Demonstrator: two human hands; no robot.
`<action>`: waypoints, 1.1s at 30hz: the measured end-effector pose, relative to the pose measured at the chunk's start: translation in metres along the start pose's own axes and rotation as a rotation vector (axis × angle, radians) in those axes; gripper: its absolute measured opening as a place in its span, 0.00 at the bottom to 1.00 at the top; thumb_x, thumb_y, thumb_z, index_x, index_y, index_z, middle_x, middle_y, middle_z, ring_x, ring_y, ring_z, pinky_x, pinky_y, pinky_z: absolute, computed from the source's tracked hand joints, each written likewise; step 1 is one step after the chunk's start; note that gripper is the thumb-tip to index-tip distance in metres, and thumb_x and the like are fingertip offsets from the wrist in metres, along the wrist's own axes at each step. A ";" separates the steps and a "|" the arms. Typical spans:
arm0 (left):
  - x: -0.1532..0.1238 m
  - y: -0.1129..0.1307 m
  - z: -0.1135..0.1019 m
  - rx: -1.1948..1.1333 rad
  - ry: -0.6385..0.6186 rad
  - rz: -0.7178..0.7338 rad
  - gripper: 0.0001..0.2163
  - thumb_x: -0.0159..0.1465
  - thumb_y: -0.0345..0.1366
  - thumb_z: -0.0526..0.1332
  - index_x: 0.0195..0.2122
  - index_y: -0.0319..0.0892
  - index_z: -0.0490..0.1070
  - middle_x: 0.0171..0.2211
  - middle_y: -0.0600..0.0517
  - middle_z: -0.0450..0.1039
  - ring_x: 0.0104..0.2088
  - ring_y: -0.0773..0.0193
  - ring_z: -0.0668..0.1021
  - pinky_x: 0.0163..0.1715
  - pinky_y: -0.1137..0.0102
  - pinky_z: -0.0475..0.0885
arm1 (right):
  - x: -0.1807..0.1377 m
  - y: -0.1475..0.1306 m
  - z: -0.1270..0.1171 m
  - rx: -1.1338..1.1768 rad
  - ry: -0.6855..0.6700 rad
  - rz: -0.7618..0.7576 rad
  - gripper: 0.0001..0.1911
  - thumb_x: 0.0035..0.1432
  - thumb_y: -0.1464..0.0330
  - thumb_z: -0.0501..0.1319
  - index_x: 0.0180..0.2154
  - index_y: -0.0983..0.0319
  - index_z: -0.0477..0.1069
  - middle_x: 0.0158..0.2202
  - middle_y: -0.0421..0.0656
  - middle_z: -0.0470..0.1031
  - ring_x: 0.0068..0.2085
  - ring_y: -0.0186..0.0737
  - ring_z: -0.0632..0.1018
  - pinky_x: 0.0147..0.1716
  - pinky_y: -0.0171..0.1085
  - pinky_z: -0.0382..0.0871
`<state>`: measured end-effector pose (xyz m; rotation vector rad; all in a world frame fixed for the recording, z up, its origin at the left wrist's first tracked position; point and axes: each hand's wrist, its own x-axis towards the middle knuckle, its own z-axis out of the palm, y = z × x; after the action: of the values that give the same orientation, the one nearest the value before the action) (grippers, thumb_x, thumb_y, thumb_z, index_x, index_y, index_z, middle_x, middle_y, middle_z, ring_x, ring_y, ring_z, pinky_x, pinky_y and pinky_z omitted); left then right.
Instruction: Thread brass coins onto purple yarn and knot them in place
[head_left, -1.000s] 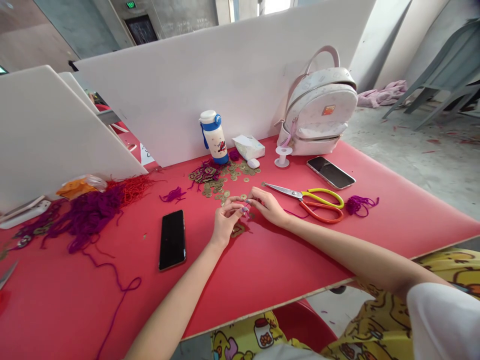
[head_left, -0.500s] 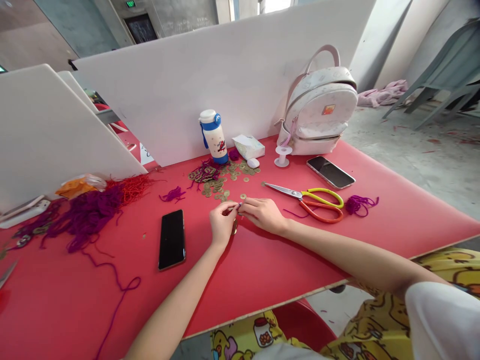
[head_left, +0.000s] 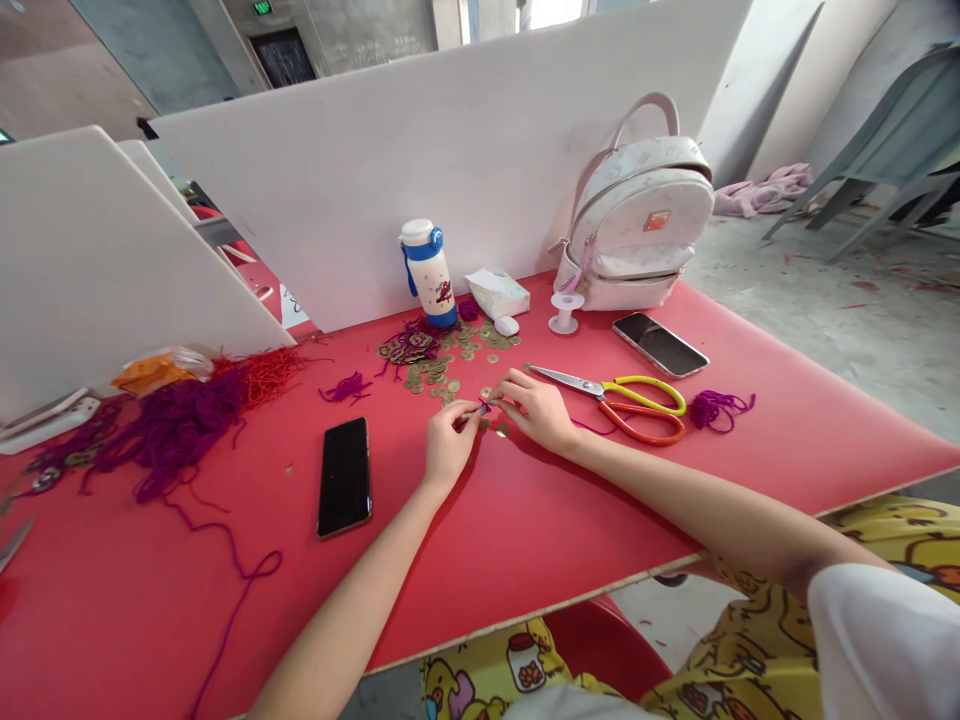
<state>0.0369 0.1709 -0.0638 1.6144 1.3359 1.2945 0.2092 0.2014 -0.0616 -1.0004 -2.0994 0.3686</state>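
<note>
My left hand (head_left: 448, 440) is closed in a pinch on a short bit of purple yarn (head_left: 485, 405) above the red table. My right hand (head_left: 536, 410) faces it from the other side, thumb and fingertips pinching the same yarn. Brass coins with holes (head_left: 502, 430) lie just under the fingertips; whether they hang on the yarn I cannot tell. Beyond my hands is a spread of similar coins (head_left: 427, 375), partly mixed with purple yarn. Scissors (head_left: 645, 410) with yellow and orange handles lie to the right of my right hand.
A black phone (head_left: 344, 478) lies left of my hands, another phone (head_left: 660, 344) at the right. Behind stand a water bottle (head_left: 429, 275), a tissue pack (head_left: 498, 294), a white spool (head_left: 566, 312) and a backpack (head_left: 637, 225). Purple yarn (head_left: 176, 430) is heaped at left.
My right hand has lifted slightly and its fingers have bent more. The fingertips of the two hands are a little further apart, and coins below them show more clearly.
</note>
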 end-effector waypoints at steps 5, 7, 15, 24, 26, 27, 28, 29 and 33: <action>0.000 0.000 -0.001 -0.011 -0.032 0.004 0.05 0.60 0.35 0.62 0.33 0.41 0.77 0.33 0.48 0.77 0.27 0.64 0.79 0.29 0.71 0.74 | 0.000 0.001 0.001 0.019 0.007 0.016 0.09 0.65 0.67 0.54 0.36 0.59 0.73 0.37 0.43 0.73 0.30 0.34 0.72 0.29 0.33 0.60; 0.000 0.000 -0.001 -0.004 -0.045 0.003 0.05 0.61 0.34 0.62 0.33 0.41 0.77 0.33 0.48 0.77 0.28 0.64 0.79 0.29 0.71 0.74 | 0.000 0.001 0.001 0.033 0.008 0.028 0.09 0.65 0.67 0.54 0.36 0.59 0.72 0.37 0.42 0.73 0.29 0.33 0.71 0.29 0.33 0.60; -0.001 0.001 -0.001 -0.005 -0.045 0.038 0.05 0.60 0.34 0.62 0.33 0.40 0.77 0.35 0.48 0.77 0.31 0.63 0.80 0.32 0.70 0.75 | 0.002 0.000 0.000 0.174 0.006 0.100 0.09 0.65 0.66 0.55 0.34 0.60 0.71 0.35 0.41 0.71 0.28 0.33 0.69 0.29 0.33 0.60; -0.001 0.002 -0.002 -0.014 0.003 0.074 0.05 0.60 0.33 0.61 0.33 0.40 0.77 0.34 0.48 0.77 0.32 0.62 0.79 0.33 0.70 0.75 | 0.008 0.017 0.005 0.489 -0.012 0.099 0.04 0.58 0.67 0.63 0.33 0.61 0.76 0.32 0.40 0.67 0.29 0.33 0.66 0.28 0.33 0.60; -0.002 0.002 -0.002 -0.007 0.004 0.071 0.05 0.60 0.32 0.61 0.32 0.40 0.77 0.34 0.48 0.77 0.32 0.62 0.79 0.32 0.70 0.75 | 0.008 0.017 0.005 0.505 -0.008 0.104 0.04 0.57 0.68 0.64 0.33 0.60 0.77 0.32 0.40 0.66 0.29 0.32 0.66 0.27 0.33 0.60; -0.002 0.002 -0.002 -0.008 -0.001 0.066 0.05 0.60 0.32 0.61 0.32 0.40 0.77 0.34 0.48 0.77 0.31 0.62 0.79 0.32 0.70 0.75 | 0.008 0.017 0.005 0.505 -0.005 0.105 0.04 0.56 0.68 0.64 0.33 0.60 0.77 0.32 0.40 0.66 0.29 0.32 0.66 0.27 0.34 0.60; -0.002 0.002 -0.002 -0.012 -0.006 0.062 0.05 0.60 0.32 0.61 0.32 0.40 0.77 0.34 0.48 0.77 0.31 0.63 0.79 0.32 0.70 0.75 | 0.008 0.017 0.004 0.503 -0.002 0.104 0.04 0.56 0.68 0.64 0.33 0.60 0.78 0.32 0.40 0.66 0.29 0.33 0.66 0.27 0.34 0.60; -0.002 0.002 -0.002 -0.015 -0.008 0.061 0.04 0.60 0.32 0.61 0.32 0.40 0.76 0.34 0.48 0.77 0.30 0.63 0.79 0.31 0.70 0.75 | 0.008 0.017 0.004 0.499 -0.002 0.100 0.04 0.56 0.68 0.64 0.33 0.59 0.78 0.32 0.40 0.66 0.29 0.33 0.66 0.27 0.34 0.60; -0.002 0.003 -0.002 -0.009 0.005 0.075 0.04 0.60 0.32 0.62 0.31 0.41 0.76 0.33 0.48 0.77 0.30 0.63 0.79 0.30 0.70 0.74 | 0.009 0.016 0.002 0.492 -0.012 0.088 0.05 0.57 0.68 0.63 0.33 0.59 0.79 0.32 0.41 0.67 0.30 0.34 0.67 0.28 0.35 0.61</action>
<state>0.0356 0.1681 -0.0609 1.6700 1.2820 1.3478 0.2124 0.2183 -0.0668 -0.7936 -1.8444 0.8866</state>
